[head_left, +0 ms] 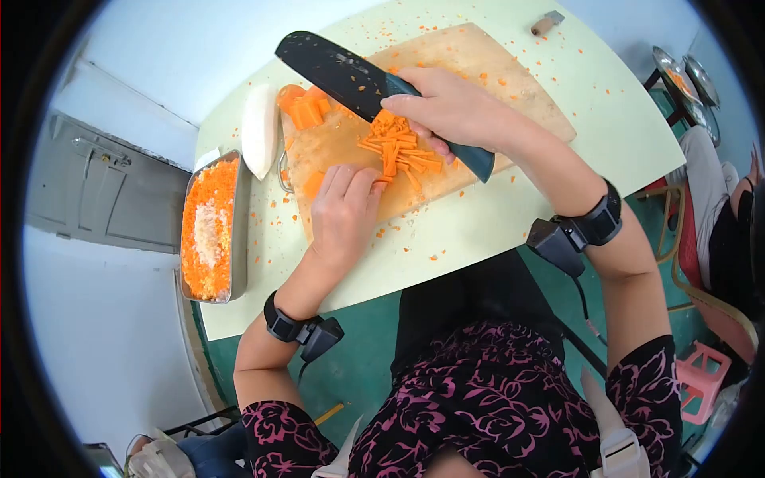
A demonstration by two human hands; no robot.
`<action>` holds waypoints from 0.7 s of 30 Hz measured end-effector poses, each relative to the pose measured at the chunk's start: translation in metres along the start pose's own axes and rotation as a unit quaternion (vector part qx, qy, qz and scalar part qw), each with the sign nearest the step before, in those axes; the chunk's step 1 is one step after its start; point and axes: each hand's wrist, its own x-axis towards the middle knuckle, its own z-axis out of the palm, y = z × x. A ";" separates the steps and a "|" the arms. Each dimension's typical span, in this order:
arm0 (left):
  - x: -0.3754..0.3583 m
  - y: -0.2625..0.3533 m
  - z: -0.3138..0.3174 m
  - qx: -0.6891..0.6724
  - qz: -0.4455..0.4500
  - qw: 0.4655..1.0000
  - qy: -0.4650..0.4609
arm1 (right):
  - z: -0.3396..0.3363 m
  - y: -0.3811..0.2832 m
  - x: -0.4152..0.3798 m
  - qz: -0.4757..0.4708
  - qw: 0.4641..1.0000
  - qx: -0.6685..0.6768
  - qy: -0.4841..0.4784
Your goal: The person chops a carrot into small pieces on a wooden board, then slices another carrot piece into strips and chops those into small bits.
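Note:
My right hand (462, 107) grips the dark teal handle of a kitchen knife (335, 73). Its broad black blade, flecked with carrot bits, is angled to the upper left above the wooden cutting board (510, 84). Under and beside the blade lies a pile of carrot sticks (410, 155) with small diced bits. At the pile's left edge, my left hand (344, 209) has its fingers bent together, with a carrot stick at the fingertips. Another carrot piece (313, 185) shows beside its knuckles. Larger carrot chunks (307, 111) sit at the board's upper left.
A metal tray (241, 239) of chopped carrot with a pale heap stands at the table's left edge. Between tray and board lies a peeled white radish (259, 131). A small brown-handled tool (547, 24) lies at the back right. A seated person (709, 207) is at the right.

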 end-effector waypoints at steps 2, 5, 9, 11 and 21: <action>0.004 0.002 -0.002 -0.005 -0.030 0.999 0.009 | -0.003 0.007 0.004 0.006 0.997 0.072 0.000; 0.003 -0.008 -0.002 -0.035 -0.029 0.997 -0.065 | -0.007 0.024 0.014 0.027 0.987 0.160 0.008; 0.010 -0.017 -0.009 -0.043 -0.021 0.990 -0.134 | -0.012 0.033 0.016 0.054 0.980 0.190 0.004; 0.014 -0.024 -0.009 -0.057 0.002 0.987 -0.148 | -0.014 0.030 0.013 0.067 0.974 0.215 -0.021; 0.032 -0.066 -0.009 -0.622 -0.410 0.667 -0.002 | -0.011 0.031 0.013 0.087 0.918 0.360 -0.144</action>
